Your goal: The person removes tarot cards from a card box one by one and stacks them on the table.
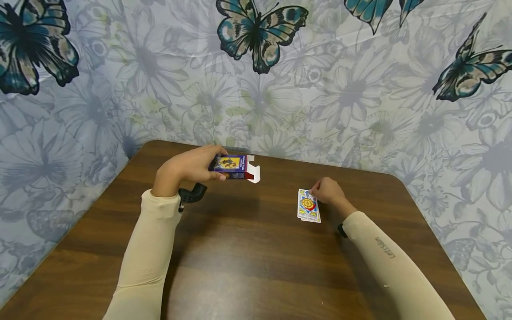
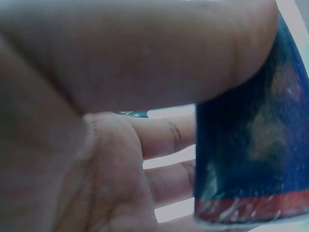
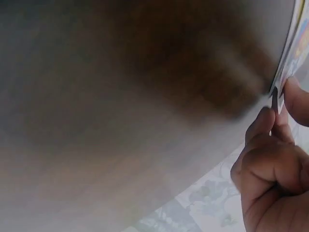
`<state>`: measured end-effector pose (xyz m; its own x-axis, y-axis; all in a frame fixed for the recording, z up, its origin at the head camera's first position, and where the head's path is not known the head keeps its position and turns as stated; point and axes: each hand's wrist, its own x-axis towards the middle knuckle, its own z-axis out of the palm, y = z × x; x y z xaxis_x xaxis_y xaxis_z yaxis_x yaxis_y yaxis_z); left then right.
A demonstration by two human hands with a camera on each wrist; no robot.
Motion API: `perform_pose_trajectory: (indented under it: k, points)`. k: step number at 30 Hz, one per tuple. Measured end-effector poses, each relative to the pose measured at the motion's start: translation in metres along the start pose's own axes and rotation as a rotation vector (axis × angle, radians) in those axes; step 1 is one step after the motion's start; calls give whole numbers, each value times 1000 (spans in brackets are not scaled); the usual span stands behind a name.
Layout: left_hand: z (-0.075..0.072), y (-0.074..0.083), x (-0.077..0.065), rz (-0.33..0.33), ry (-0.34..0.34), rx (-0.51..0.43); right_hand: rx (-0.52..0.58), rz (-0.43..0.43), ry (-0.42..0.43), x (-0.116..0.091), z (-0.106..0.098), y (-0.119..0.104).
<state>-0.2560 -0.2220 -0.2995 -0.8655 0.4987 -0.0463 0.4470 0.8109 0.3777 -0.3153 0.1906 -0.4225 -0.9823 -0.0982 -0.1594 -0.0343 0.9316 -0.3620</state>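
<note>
My left hand (image 1: 191, 165) grips a dark blue card box (image 1: 236, 167) between thumb and fingers, over the far left part of the table. The box's white end flap (image 1: 254, 172) stands open, facing right. In the left wrist view the thumb crosses the blue box (image 2: 256, 150), which has a red band along its lower edge. To the right, my right hand (image 1: 329, 190) pinches a few illustrated cards (image 1: 308, 205) by their far corner. The top card shows a yellow and red round design. In the right wrist view the cards' edges (image 3: 289, 53) sit between thumb and fingertips.
The brown wooden table (image 1: 248, 258) has rounded far corners. A wall cloth (image 1: 280, 102) printed with flowers and butterflies hangs right behind its far edge. Dark wrist devices, including one under the left wrist (image 1: 193, 194), sit at both sleeves.
</note>
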Motion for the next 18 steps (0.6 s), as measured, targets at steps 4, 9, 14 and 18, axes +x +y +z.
perform_pose_trajectory:
  k: [4, 9, 14, 18]
  points:
    - [0, 1, 0, -3, 0, -3, -43, 32, 7, -2, -1, -6]
    - [3, 4, 2, -4, -18, 3, -74, -7, 94, -8, -2, -25]
    - [5, 7, 2, -7, -22, 13, 187, -232, 173, -22, -6, -72]
    - [4, 9, 3, -9, -12, 13, 488, -398, 107, -37, -12, -119]
